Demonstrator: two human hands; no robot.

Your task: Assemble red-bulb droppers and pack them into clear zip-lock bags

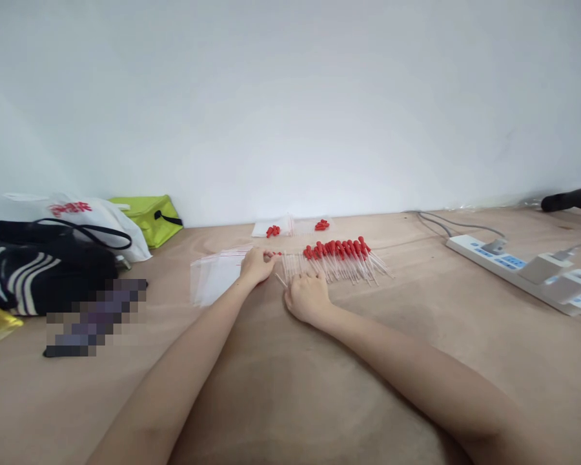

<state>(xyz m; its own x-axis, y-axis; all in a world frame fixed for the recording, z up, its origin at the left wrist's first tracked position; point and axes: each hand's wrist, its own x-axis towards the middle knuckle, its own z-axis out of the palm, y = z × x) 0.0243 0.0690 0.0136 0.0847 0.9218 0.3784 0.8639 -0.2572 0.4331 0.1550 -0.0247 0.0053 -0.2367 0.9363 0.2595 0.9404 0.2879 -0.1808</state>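
Closest to me, two bare forearms, left [188, 368] and right [401, 355], reach up over the wooden table [281, 400], and I'm watching from afar as both hands meet near the middle. Left hand [256, 266] now: thumb and finger come together on a small red piece [277, 254], a pinch as far as I can make out, just beyond the near ends of the loose clear tubes [294, 263]. Right hand [308, 296] sits at those near ends, fingers curled over them; whether it grasps one or merely rests there, I cannot tell from up here. Just right of that, the red-topped droppers [339, 248] lie packed in a row, bulbs far, stems near. I'd call that little pinch the weak spot: a piece so small could pop out of the fingertips if squeezed off-centre. Watch the tubes too; they look slim and round, so a shove from those curled knuckles could set them rolling out of line. Any sweep right would catch the dropper stems and fan them apart. Over left, the clear bags [213, 278] lie right by the wrist, and a dragging forearm could pull them askew. Far side, two little heaps of red pieces, left [273, 230] and right [322, 225], could scatter if bumped.
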